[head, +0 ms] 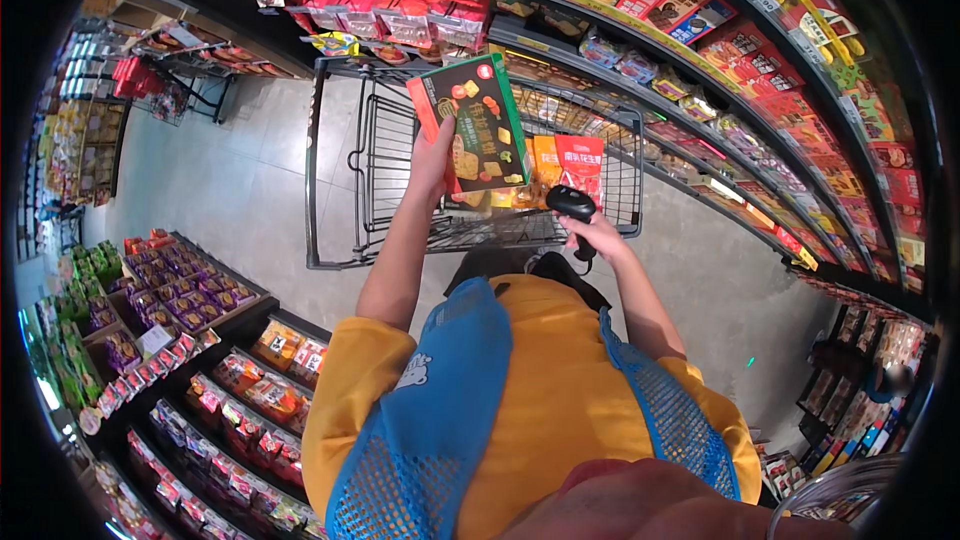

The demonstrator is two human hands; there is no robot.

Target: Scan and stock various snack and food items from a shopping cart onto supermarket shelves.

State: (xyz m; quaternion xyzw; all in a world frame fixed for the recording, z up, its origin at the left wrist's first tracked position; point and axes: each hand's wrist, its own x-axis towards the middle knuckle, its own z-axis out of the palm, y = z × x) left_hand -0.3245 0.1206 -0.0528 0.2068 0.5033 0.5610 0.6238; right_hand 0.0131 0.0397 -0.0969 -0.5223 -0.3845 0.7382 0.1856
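My left hand (435, 161) grips the lower left edge of a dark box of crackers (484, 127) with green and orange-red sides, tilted above a wire shopping cart (375, 187). Held in my right hand (592, 234) is a black handheld barcode scanner (571, 204), over the cart's near side. Just beyond the scanner, a red snack bag (582, 157) and an orange snack bag (546, 154) lie in the cart. The cracker box hides part of the cart's inside.
Tall shelves (739, 82) of packaged snacks curve along the right. Hanging red snack bags (405, 22) fill the far rack. At the lower left stand stepped shelves (247, 390) and a display of purple packs (187, 289). Another cart (199, 82) stands on the tiled floor (247, 157) at far left.
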